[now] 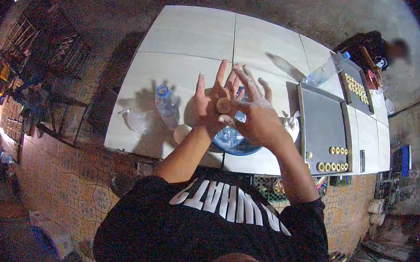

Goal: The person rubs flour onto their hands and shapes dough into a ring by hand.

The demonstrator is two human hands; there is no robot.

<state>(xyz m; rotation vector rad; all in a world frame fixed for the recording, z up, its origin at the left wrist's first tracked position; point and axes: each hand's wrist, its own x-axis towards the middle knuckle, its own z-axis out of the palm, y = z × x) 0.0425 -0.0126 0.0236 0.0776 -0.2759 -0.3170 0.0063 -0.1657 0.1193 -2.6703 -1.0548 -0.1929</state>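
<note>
A small round piece of pale dough (223,105) lies between my hands, against the left palm. My left hand (208,101) is held palm up with its fingers stretched out and spread. From the right, my right hand (258,116) reaches across it, its floury fingers extended and apart, thumb and finger by the dough. I cannot tell whether it grips the dough or only touches it. Beneath both hands, partly hidden, stands a blue bowl (238,148) with whitish contents. A clear plastic bottle (167,108) with a blue neck is left of my left hand.
A clear plastic bag (138,121) lies left on the tiled table (194,30). At right is a metal tray (323,121) with several dough rings (334,167) near its front. Farther off, another tray (356,86) holds more rings, with a person (364,47) beside it. A phone (362,161) lies near the edge.
</note>
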